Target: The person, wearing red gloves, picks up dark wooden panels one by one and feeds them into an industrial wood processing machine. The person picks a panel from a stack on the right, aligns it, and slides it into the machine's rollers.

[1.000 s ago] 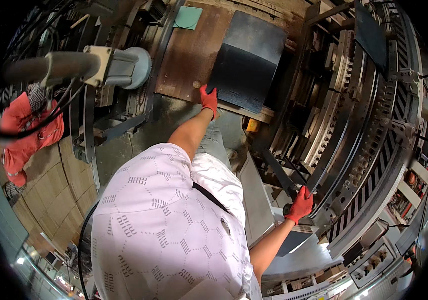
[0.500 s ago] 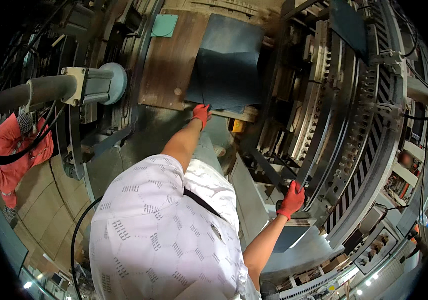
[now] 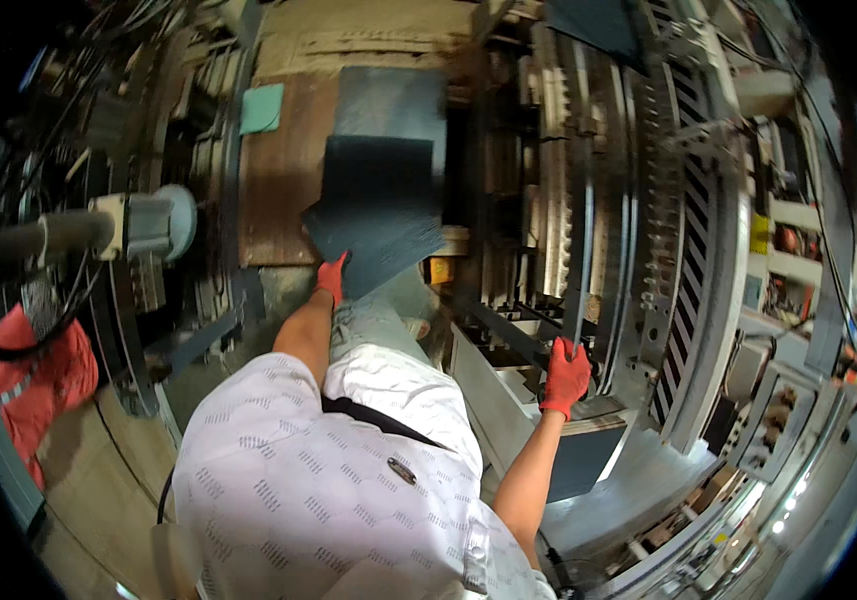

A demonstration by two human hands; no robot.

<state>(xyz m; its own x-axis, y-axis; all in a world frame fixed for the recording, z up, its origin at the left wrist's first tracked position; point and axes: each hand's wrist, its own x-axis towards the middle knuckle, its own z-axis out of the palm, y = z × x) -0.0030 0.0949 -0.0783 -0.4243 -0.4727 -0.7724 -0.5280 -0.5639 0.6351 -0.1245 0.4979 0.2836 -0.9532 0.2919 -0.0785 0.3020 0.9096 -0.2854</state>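
The left glove (image 3: pixel 331 279) and right glove (image 3: pixel 567 380) were bright red, the sheet (image 3: pixel 379 243) blue-black. The board (image 3: pixel 281 215) was brown, the square (image 3: pixel 262 108) pale green. Grey marks in a honeycomb pattern covered the white shirt (image 3: pixel 314 500); the belt (image 3: pixel 377 418) was black. Diagonal black-and-pale stripes lined the rail (image 3: pixel 690 265).

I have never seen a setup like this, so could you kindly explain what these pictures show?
There is no robot, only a person, seen from above by a head-worn fisheye camera, which makes straight edges bend. The red-gloved left hand holds the near edge of a dark, flat sheet. Beyond it, a brown, flat board carries a small, pale green, squarish sheet at its far left. The red-gloved right hand is by the near end of a long metal rail; its exact grip is unclear.
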